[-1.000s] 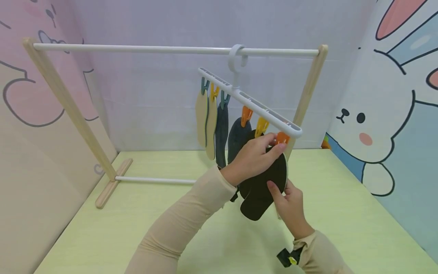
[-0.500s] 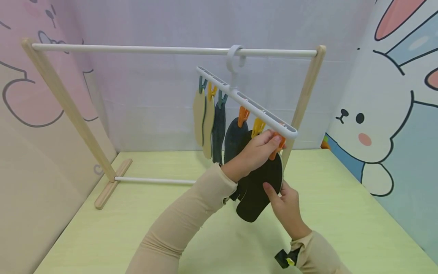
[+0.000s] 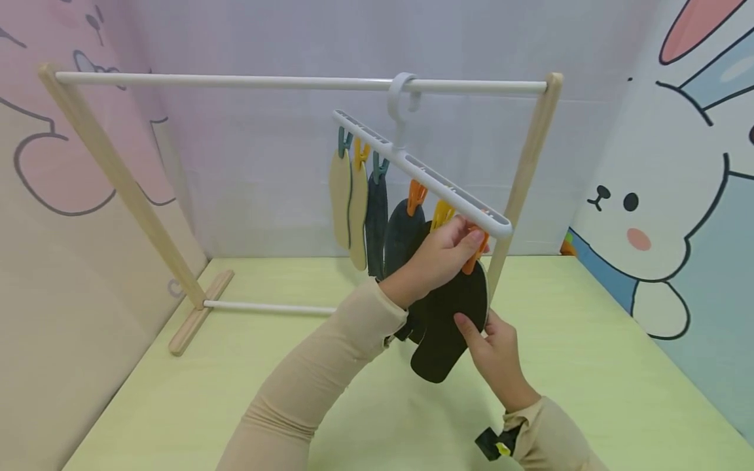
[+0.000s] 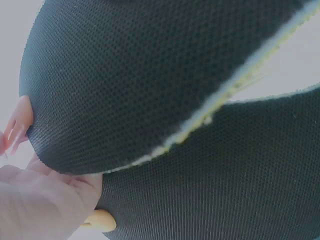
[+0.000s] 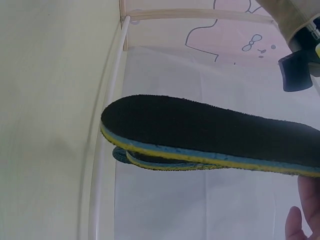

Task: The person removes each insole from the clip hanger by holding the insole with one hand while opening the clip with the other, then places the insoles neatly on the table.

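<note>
My left hand [image 3: 432, 261] pinches an orange clothespin [image 3: 473, 265] under the near end of a white clip hanger [image 3: 453, 196]. That clothespin meets the top edge of a black insole [image 3: 450, 327]; whether its jaws grip the insole is hard to tell. Lower down, my right hand [image 3: 495, 353] holds the same insole by its right edge, thumb on its face. The right wrist view shows the insole [image 5: 200, 130] side-on, with blue and yellow layers along its edge. Behind it a second black insole [image 4: 225, 175] hangs, partly covered, near a yellow clothespin [image 3: 442, 214].
Farther along the hanger, clothespins hold a dark insole [image 3: 403, 235], another dark insole [image 3: 376, 222] and two beige ones [image 3: 357, 216]. The hanger hooks over the white top rail [image 3: 235, 81] of a wooden-ended rack, standing on a pale yellow-green table [image 3: 283, 386].
The orange clothespin has come down onto the top edge of the insole, with my left hand still on it. My right hand keeps its hold, barely moved. The head view has shifted slightly.
</note>
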The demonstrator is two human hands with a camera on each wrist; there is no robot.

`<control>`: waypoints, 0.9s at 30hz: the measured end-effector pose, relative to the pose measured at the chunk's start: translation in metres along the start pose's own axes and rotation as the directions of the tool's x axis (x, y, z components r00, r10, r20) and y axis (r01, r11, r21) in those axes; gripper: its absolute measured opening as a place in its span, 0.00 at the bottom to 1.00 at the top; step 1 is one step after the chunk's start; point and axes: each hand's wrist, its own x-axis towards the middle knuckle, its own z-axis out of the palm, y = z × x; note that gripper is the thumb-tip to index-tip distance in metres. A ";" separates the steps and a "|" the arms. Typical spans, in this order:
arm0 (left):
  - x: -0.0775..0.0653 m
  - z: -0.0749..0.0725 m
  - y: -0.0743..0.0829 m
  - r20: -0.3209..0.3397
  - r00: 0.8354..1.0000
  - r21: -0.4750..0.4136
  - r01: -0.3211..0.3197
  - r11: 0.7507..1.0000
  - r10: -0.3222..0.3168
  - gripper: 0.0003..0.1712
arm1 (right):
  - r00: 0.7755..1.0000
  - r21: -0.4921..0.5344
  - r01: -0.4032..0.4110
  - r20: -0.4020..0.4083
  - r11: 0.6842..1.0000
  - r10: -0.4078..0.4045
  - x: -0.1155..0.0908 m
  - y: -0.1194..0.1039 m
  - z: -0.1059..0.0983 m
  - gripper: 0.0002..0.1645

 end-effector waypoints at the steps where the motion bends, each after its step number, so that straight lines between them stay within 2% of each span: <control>1: 0.000 0.000 0.000 -0.013 1.000 0.009 0.001 1.000 0.000 0.17 | 1.000 0.001 -0.004 0.003 1.000 0.004 0.000 0.000 0.000 0.04; 6: -0.002 -0.002 0.000 -0.061 0.998 0.023 -0.002 1.000 0.004 0.16 | 0.999 -0.001 -0.034 0.032 0.999 0.034 0.002 -0.001 0.001 0.04; 9: -0.002 -0.005 0.000 -0.068 0.998 0.034 -0.006 0.999 0.009 0.15 | 0.993 0.042 -0.105 0.059 0.994 0.103 0.005 0.000 0.000 0.05; 14: -0.001 -0.013 0.001 -0.090 0.996 0.050 0.001 0.999 0.004 0.15 | 0.972 0.144 -0.224 0.106 0.964 0.210 0.013 0.001 0.000 0.07; 20: -0.001 -0.022 -0.002 -0.108 0.994 0.047 0.017 0.999 -0.012 0.16 | 0.964 0.194 -0.250 0.147 0.949 0.224 0.017 0.003 0.005 0.07; 27: -0.001 -0.033 -0.003 -0.098 0.995 0.068 0.030 0.997 -0.024 0.17 | 0.955 0.193 -0.267 0.186 0.944 0.232 0.021 0.001 0.012 0.08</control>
